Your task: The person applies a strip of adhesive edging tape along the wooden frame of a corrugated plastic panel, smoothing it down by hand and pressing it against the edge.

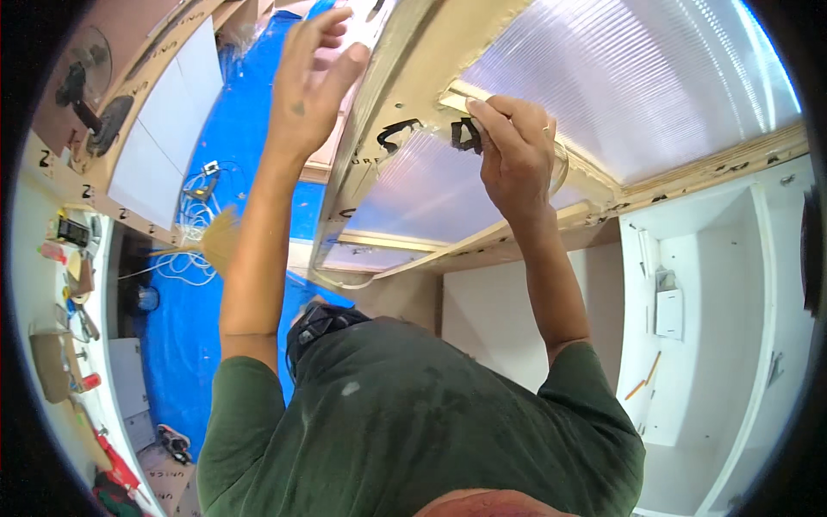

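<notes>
Hiding part of the wooden crossbar (594,167): right hand (517,155)

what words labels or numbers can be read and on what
Wooden frame: dark lettering, partly cut off; not copied out.
Left wooden boards: dark characters; not copied out.
Lower-left board: dark lettering; not copied out.
Anything else: too small or blurred.

Blue sheeting (177,345) covers the floor. By its left edge are white panels (177,103) with a wood-toned border, near a pinkish wall (127,43) and a white shelf (101,327). Well apart from that edge is an open white cabinet (715,345), its interior brightly lit.
</notes>
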`<state>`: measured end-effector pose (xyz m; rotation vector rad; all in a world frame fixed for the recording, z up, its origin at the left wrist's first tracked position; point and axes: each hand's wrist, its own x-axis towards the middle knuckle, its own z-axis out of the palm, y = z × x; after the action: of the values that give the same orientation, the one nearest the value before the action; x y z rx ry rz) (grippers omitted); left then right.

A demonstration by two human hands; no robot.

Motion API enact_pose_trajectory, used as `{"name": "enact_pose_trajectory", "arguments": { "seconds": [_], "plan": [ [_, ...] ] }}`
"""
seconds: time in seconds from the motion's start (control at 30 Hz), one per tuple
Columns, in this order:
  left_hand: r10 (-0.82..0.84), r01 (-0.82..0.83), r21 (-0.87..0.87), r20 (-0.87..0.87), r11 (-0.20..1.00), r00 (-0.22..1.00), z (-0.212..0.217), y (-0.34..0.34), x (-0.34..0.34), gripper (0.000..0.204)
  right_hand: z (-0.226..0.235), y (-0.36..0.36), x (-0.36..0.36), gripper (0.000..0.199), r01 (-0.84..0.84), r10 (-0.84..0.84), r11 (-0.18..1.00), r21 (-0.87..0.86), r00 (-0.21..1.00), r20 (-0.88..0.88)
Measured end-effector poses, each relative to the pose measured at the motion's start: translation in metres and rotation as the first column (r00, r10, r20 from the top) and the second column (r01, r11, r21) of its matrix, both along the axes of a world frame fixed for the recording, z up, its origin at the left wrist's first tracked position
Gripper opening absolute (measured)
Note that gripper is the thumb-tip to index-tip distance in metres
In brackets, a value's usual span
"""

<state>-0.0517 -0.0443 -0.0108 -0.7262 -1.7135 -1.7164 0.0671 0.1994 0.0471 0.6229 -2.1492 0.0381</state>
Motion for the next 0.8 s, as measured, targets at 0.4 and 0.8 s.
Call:
{"name": "enact_pose_trajectory", "arguments": {
  "seconds": [0.4,0.8],
  "plan": [
    [-0.467,0.444,0.293,0.010,0.847,0.884,-0.015,0.033,0.003,0.087,0.002,-0.027,-0.013,0.028,-0.046,0.049,0.995,0.083,0.998,-0.030],
    [-0.585,0.521,0.453,0.000,0.723,0.811,0.000,0.028,0.027,0.075,-0.022,-0.043,-0.018,0.025,0.012,-0.025,0.995,-0.096,0.990,-0.138]
  ]
}}
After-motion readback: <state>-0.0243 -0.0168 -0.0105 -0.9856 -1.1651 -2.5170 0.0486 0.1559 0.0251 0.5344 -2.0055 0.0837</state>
